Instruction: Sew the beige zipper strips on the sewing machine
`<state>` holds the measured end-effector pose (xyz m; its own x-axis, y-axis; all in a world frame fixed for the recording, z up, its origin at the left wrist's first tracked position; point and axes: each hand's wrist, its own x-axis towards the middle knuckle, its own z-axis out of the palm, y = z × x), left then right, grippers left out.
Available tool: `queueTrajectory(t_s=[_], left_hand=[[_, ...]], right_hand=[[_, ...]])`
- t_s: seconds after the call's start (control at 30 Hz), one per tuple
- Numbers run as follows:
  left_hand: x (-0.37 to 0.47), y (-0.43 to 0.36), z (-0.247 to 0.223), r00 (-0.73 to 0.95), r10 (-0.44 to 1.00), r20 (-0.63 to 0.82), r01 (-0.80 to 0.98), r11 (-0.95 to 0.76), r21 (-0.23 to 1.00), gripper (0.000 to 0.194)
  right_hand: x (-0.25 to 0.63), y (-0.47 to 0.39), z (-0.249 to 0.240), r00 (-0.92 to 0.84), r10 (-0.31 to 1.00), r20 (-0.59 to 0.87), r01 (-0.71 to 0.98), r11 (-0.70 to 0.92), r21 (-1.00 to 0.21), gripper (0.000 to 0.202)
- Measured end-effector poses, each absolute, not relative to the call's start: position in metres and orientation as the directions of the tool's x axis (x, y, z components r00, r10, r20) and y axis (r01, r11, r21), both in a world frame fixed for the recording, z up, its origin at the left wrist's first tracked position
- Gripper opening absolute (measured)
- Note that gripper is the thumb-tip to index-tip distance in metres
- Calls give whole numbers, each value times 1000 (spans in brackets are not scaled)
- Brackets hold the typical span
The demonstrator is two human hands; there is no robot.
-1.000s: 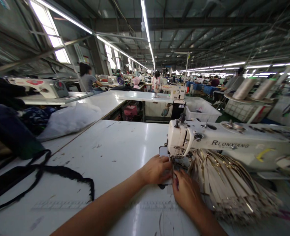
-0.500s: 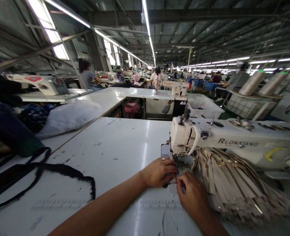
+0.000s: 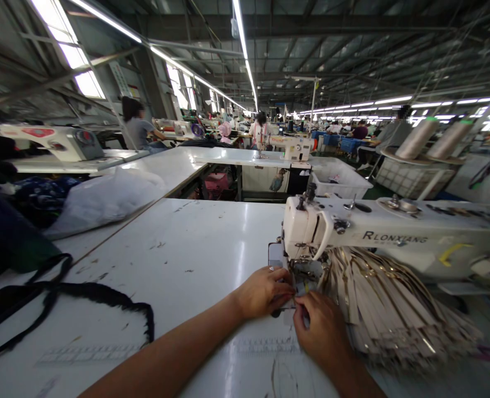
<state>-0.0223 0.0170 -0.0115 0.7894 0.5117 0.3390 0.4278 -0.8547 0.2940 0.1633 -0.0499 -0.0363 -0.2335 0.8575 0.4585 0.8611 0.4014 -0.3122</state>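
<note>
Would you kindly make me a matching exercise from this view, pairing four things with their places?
Things:
1. Bare left hand
2. Fanned bundle of beige strips with gold-coloured metallic parts
3. White plastic bin
4. Frayed black fabric strip

Places:
A. Beyond the white sewing machine
B. On the white tabletop, at the picture's left
C. Just left of the right hand
D. Right of the right hand

Pairs: 1-C, 2-D, 3-A, 4-B

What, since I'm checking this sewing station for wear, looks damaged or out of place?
The black strip on the left has a ragged edge, as if fraying, and the white tabletop carries scattered dark marks, possibly wear or residue. I see nothing spilled.
</note>
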Motion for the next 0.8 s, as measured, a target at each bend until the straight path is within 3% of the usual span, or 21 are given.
queueTrajectory(t_s=[0.47,0.8], left_hand=[[-21,17,-12,762,518,388,474,-855,211,28],[-22,19,-11,720,601,347,538,-799,268,32]], right_hand=[[158,-39,-29,-216,922,323,919,304,-253,35],[152,-37,-16,-223,957,183,957,251,-147,51]])
